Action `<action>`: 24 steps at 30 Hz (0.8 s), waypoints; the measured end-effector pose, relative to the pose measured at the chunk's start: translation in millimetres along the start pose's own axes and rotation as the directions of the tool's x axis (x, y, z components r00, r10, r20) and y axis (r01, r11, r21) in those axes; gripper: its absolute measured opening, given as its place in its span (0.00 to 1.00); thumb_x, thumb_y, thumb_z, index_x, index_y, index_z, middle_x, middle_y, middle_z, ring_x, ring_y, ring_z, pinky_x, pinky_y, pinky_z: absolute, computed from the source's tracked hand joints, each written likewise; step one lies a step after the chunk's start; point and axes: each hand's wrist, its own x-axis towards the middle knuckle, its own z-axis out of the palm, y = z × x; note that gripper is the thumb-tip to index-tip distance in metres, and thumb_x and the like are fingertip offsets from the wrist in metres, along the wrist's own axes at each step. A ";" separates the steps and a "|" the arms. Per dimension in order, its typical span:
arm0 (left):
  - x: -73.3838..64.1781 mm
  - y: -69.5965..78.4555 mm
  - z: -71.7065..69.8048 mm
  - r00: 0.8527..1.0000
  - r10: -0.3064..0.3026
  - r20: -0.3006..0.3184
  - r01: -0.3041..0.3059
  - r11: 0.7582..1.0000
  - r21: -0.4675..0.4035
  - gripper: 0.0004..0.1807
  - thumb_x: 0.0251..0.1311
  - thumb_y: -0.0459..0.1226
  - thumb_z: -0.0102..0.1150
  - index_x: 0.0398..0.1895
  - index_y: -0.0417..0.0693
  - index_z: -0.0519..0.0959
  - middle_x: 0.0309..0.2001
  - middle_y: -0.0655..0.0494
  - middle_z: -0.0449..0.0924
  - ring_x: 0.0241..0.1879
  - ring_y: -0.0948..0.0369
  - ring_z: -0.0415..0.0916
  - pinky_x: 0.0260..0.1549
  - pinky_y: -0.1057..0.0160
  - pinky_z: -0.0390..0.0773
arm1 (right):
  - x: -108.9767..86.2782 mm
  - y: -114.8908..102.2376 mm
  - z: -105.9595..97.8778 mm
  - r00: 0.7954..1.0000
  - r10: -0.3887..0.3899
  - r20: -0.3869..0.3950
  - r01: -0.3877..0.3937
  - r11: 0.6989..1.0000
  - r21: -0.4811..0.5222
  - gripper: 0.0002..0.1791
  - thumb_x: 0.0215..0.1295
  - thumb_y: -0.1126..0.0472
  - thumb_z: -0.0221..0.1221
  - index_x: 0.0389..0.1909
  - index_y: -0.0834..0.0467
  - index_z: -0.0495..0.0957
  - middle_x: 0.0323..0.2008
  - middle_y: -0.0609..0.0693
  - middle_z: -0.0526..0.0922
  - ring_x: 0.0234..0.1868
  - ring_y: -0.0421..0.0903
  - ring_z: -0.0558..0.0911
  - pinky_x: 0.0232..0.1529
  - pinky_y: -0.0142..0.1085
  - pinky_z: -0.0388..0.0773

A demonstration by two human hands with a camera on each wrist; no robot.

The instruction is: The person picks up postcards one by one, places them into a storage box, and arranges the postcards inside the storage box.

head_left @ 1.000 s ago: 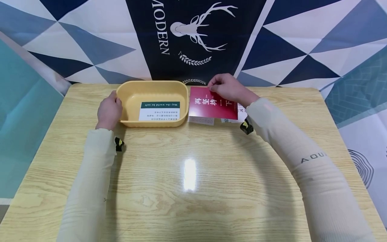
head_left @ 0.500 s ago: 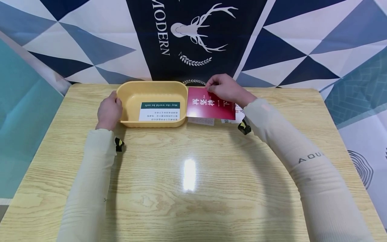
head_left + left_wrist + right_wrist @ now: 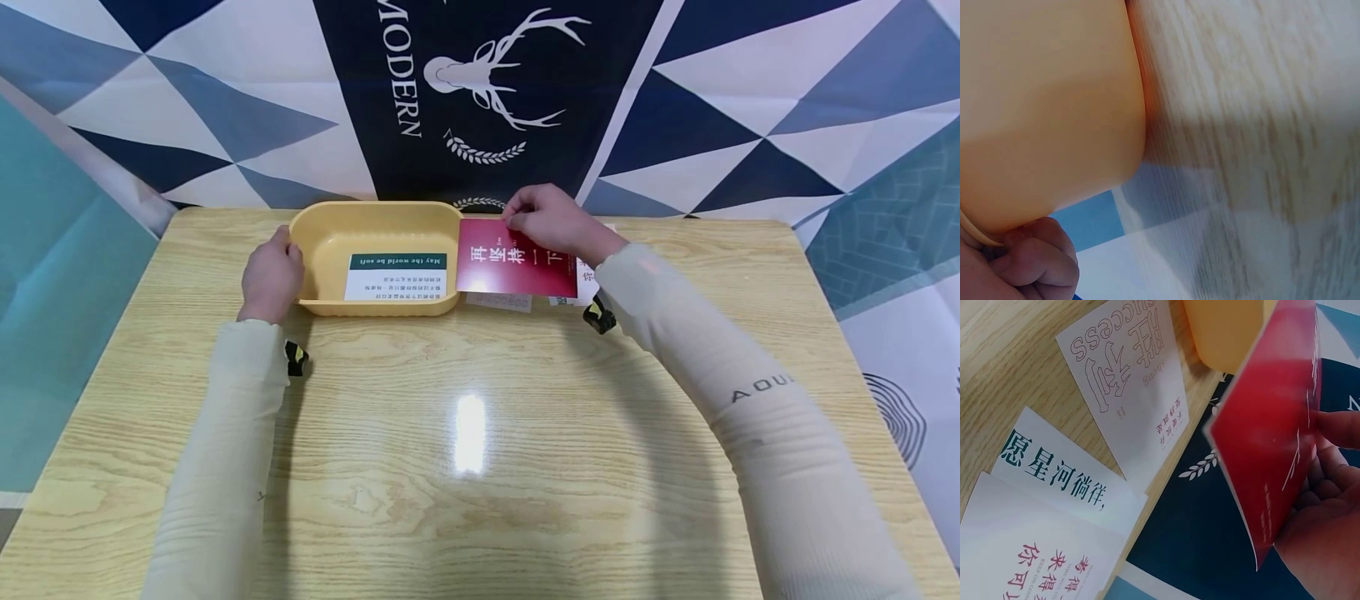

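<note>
My left hand (image 3: 272, 275) grips the left rim of a yellow plastic basket (image 3: 367, 308) at the back of the table. In the left wrist view, curled fingers (image 3: 1041, 259) hold that rim beside the basket's smooth outer wall (image 3: 1047, 112). A green-and-white card (image 3: 397, 277) lies inside. Between thumb and fingers, my right hand (image 3: 551, 218) pinches a red card (image 3: 517, 282) with white characters by its far edge. The red card's left edge comes right up to the basket's right rim. Seen from the right wrist, the red card (image 3: 1272, 431) stands tilted above the table.
Beneath the red card, a white card with outlined lettering (image 3: 1138, 387) lies on the wooden table (image 3: 390, 467). Two more white cards overlap nearby, one with green characters (image 3: 1054, 469), one with red characters (image 3: 1022, 544). A patterned wall covering (image 3: 495, 150) rises behind the table.
My right hand has carried the red card slightly left, up to the basket's right rim, exposing more of a white card at right. The left hand and basket stay put.
</note>
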 end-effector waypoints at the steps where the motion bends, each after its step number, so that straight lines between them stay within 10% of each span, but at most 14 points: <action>1: 0.1 -0.2 0.1 1.000 -0.001 0.001 0.001 1.000 0.000 0.28 0.71 0.39 0.27 0.73 0.42 0.51 0.59 0.32 0.68 0.52 0.41 0.70 0.50 0.43 0.68 | 0.3 -0.4 0.3 1.000 0.000 0.000 0.000 1.000 -0.005 0.13 0.69 0.57 0.47 0.46 0.57 0.77 0.47 0.53 0.75 0.50 0.48 0.69 0.55 0.41 0.66; 24: -0.4 -0.8 1.1 1.000 0.022 -0.013 -0.022 1.000 0.004 0.27 0.71 0.39 0.27 0.72 0.40 0.52 0.59 0.31 0.68 0.53 0.39 0.70 0.50 0.42 0.69 | 6.2 -10.2 6.5 1.000 -0.006 0.000 0.006 1.000 -0.016 0.13 0.69 0.57 0.47 0.45 0.56 0.77 0.47 0.52 0.75 0.50 0.47 0.69 0.55 0.41 0.68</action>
